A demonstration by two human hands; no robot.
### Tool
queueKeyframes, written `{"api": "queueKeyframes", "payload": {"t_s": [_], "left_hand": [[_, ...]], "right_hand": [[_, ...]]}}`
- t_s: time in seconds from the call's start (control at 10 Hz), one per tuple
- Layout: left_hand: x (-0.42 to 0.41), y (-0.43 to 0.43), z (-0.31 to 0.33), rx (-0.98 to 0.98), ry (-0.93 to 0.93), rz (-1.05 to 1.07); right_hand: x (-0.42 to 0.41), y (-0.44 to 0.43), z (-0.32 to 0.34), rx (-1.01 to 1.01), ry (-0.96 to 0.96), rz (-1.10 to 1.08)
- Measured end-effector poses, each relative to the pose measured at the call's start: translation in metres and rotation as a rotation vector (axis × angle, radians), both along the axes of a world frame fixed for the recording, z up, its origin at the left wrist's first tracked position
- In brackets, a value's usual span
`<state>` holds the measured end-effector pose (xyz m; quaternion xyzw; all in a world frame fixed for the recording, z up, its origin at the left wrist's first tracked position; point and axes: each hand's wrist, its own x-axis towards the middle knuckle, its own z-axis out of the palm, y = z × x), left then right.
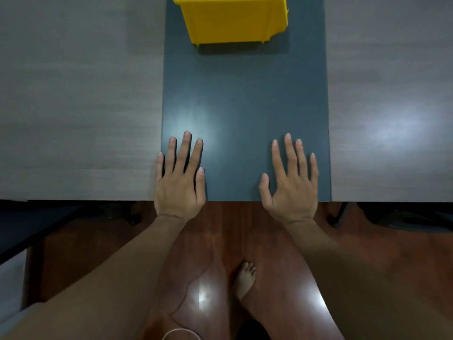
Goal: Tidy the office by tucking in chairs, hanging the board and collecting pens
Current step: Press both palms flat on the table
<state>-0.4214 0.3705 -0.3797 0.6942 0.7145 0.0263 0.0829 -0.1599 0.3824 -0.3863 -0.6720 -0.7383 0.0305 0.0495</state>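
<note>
We lay our left hand [180, 182] and right hand [291, 186] flat on the dark middle strip [245, 99] of the table [73, 94], at its near edge, fingers [187, 148] spread apart and holding nothing. A yellow bin [232, 18] stands on the strip at the far side, well apart from both hands. We can read no writing anywhere. A bare foot [245, 278] rests on the brown floor [367, 253] below.

Left hand [180, 182] & right hand [291, 185] flat, fingers spread, on near edge of dark table strip [245, 99]; yellow bin [232, 18] far.
</note>
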Motion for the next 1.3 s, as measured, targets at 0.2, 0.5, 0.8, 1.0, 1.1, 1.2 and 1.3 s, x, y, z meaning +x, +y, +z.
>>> {"api": "queueKeyframes", "payload": {"t_s": [0.2, 0.5, 0.8, 1.0, 1.1, 1.2, 1.3], "left_hand": [[0.000, -0.003, -0.005, 0.065, 0.002, 0.004], [-0.001, -0.003, -0.007, 0.101, 0.020, 0.006], [-0.002, 0.005, -0.006, 0.111, 0.023, 0.001], [-0.002, 0.010, -0.008, 0.124, 0.028, 0.000], [-0.002, 0.014, -0.009, 0.131, 0.029, 0.002], [-0.003, 0.018, -0.010, 0.139, 0.019, 0.002], [-0.003, 0.022, -0.010, 0.139, 0.018, 0.000]], "right_hand": [[-0.001, -0.002, -0.004, 0.063, -0.006, -0.001], [-0.002, -0.001, -0.005, 0.136, 0.015, 0.001], [-0.004, 0.007, -0.006, 0.150, 0.034, -0.001], [-0.004, 0.011, -0.007, 0.156, 0.037, -0.006], [-0.004, 0.015, -0.007, 0.140, 0.027, -0.002], [-0.004, 0.019, -0.006, 0.134, 0.021, -0.006], [-0.004, 0.022, -0.006, 0.134, 0.024, -0.009]]}}
